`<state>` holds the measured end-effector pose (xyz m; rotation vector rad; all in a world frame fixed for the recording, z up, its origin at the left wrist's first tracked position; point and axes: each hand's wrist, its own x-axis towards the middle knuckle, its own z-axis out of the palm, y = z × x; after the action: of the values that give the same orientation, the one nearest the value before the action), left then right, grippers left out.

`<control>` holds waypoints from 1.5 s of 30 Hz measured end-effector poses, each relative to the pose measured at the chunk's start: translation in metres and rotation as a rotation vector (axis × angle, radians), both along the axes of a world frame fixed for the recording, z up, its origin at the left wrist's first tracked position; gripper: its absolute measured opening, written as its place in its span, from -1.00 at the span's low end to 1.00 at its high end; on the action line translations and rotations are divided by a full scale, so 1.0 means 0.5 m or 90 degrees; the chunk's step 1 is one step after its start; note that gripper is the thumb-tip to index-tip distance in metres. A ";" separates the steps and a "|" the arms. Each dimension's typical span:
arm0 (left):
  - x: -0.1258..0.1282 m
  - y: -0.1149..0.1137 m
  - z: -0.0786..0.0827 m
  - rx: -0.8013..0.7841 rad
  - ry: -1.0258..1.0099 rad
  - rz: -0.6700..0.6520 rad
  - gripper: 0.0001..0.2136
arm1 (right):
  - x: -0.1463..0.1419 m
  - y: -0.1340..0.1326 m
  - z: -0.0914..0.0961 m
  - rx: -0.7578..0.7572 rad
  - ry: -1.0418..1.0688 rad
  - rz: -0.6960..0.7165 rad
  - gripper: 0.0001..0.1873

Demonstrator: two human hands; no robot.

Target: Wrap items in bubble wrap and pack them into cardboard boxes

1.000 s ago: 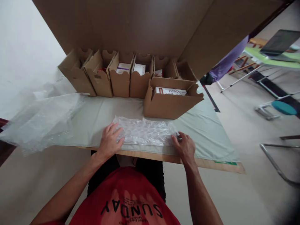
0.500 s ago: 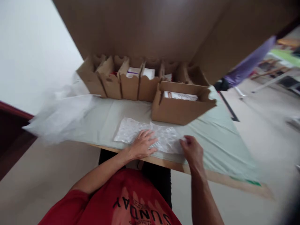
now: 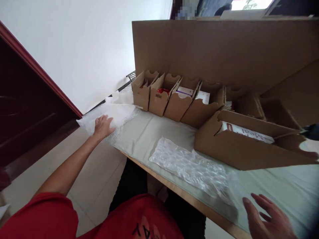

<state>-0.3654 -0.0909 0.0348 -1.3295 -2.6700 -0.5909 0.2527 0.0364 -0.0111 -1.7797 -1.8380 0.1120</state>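
Note:
A sheet of bubble wrap (image 3: 191,166) lies flat along the front of the cloth-covered table (image 3: 149,131). My left hand (image 3: 102,127) rests with spread fingers on a loose pile of white and clear plastic packaging (image 3: 117,111) at the table's left end. Off the right end of the bubble wrap is my right hand (image 3: 267,214), its fingers apart and nothing in them. Behind the wrap, a cardboard bin (image 3: 239,149) lies lengthwise with a white printed box (image 3: 246,132) inside.
A row of cardboard bins (image 3: 171,106) holding small boxes and red packets stands at the back, before a tall cardboard panel (image 3: 199,49). A white wall (image 3: 87,49) and a dark red door (image 3: 30,96) are to the left. A dark object (image 3: 311,132) shows at the right edge.
My left hand has left the bubble wrap and moved left onto the plastic pile. My right hand has let go of the wrap's right end and opened. The view has turned left.

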 end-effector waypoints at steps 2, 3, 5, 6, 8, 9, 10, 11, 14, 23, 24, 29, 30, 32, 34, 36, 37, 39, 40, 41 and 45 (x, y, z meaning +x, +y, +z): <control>-0.011 0.012 -0.006 -0.001 -0.044 0.003 -0.76 | -0.035 -0.010 0.033 -0.001 0.049 -0.012 -0.49; -0.018 0.017 -0.004 0.006 -0.059 0.009 -0.80 | -0.046 -0.014 0.045 0.003 0.065 -0.010 -0.50; -0.037 0.023 0.006 0.025 -0.079 0.026 -0.81 | -0.054 -0.019 0.059 0.018 0.069 0.010 -0.53; -0.049 0.026 0.014 0.033 -0.092 0.034 -0.80 | -0.052 -0.020 0.061 0.019 0.072 0.017 -0.53; -0.072 0.029 0.029 0.043 -0.125 0.048 -0.80 | -0.045 -0.022 0.058 0.012 0.077 0.016 -0.55; -0.081 0.032 0.036 0.043 -0.142 0.052 -0.81 | -0.042 -0.023 0.055 0.006 0.078 0.011 -0.56; -0.089 0.035 0.043 0.040 -0.157 0.055 -0.81 | -0.040 -0.026 0.052 0.000 0.079 0.003 -0.58; -0.095 0.038 0.048 0.035 -0.168 0.057 -0.82 | -0.040 -0.030 0.051 -0.007 0.079 -0.004 -0.59; -0.103 0.047 0.066 0.023 -0.168 0.066 -0.83 | -0.038 -0.045 0.046 -0.024 0.086 -0.015 -0.62; 0.018 0.071 0.058 -0.005 -0.088 -0.066 -0.85 | -0.008 0.005 -0.012 -0.067 0.006 -0.013 -0.53; 0.057 0.076 0.037 -0.016 -0.084 -0.126 -0.84 | -0.018 0.017 -0.014 -0.093 -0.029 -0.018 -0.52; 0.276 0.089 -0.060 -0.027 -0.047 -0.385 -0.80 | -0.072 0.055 -0.023 -0.146 -0.109 -0.040 -0.51; 0.319 0.089 -0.069 -0.014 -0.038 -0.406 -0.78 | -0.078 0.057 -0.026 -0.146 -0.103 -0.038 -0.53; 0.398 0.091 -0.075 0.026 -0.021 -0.448 -0.75 | -0.085 0.056 -0.030 -0.154 -0.080 -0.031 -0.57; 0.473 0.097 -0.074 0.065 -0.011 -0.506 -0.74 | -0.088 0.049 -0.033 -0.164 -0.048 -0.020 -0.63; 0.541 0.109 -0.074 0.069 -0.014 -0.582 -0.72 | -0.089 0.042 -0.033 -0.164 -0.010 -0.017 -0.70; 0.571 0.117 -0.075 0.054 -0.019 -0.617 -0.71 | -0.089 0.039 -0.030 -0.161 0.015 -0.015 -0.74; 0.621 0.133 -0.079 0.000 -0.036 -0.668 -0.68 | -0.085 0.033 -0.020 -0.153 0.088 -0.001 -0.79; 0.640 0.141 -0.082 -0.030 -0.045 -0.683 -0.67 | -0.081 0.030 -0.011 -0.157 0.137 0.011 -0.79; 0.655 0.147 -0.084 -0.056 -0.055 -0.691 -0.66 | -0.076 0.025 0.000 -0.169 0.198 0.025 -0.76; 0.689 0.164 -0.091 -0.086 -0.097 -0.722 -0.65 | -0.060 0.001 0.062 -0.310 0.557 0.079 -0.60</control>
<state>-0.0209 -0.0088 -0.0108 -2.8810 -1.8055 -0.5779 0.2227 0.0372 0.0202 -1.5102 -1.3063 1.2588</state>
